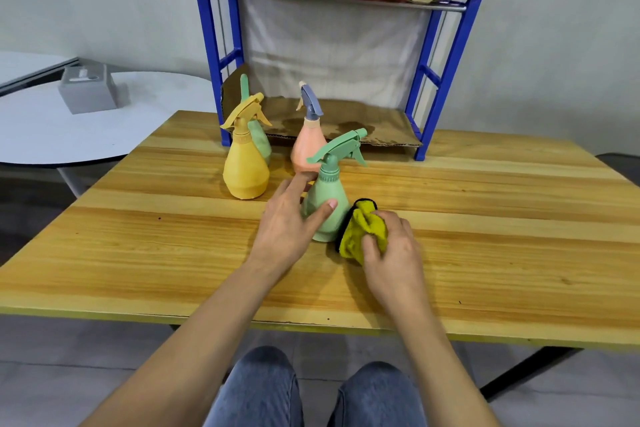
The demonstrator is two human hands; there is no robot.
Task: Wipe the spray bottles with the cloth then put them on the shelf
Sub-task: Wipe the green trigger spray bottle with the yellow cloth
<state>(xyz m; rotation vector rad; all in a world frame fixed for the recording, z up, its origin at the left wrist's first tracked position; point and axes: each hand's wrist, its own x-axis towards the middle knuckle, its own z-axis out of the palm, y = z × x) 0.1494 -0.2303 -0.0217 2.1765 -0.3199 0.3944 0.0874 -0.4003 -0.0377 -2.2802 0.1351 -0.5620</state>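
From the head camera I see my left hand (pixel 289 218) wrapped around the near green spray bottle (pixel 327 208), thumb across its front and the other fingers reaching round its far left side, so it is grasping the bottle body. That bottle stands upright on the wooden counter (pixel 485 236), about in the middle, with its trigger head pointing right. My right hand (pixel 393 246) is clenched on a bunched yellow cloth (pixel 360 232) with a black edge, and the cloth is pressed against the lower right side of the bottle while also resting on the counter. Farther back and to the left stands a yellow spray bottle (pixel 245 166), upright, and just behind it, partly hidden, a second green spray bottle (pixel 261 140); I cannot tell whether those two touch. A pink spray bottle (pixel 306 149) with a grey-blue head stands just beyond the one I hold, partly covered by it. At the far edge of the counter sits a blue shelf (pixel 446 80) whose lower and upper levels are lined with stained cardboard (pixel 363 121); all four bottles are on the counter in front of it, none on the shelf. Off to the left is a round white table (pixel 52 135) carrying a grey box (pixel 88 90). My knees in blue jeans (pixel 263 392) show below the near edge.
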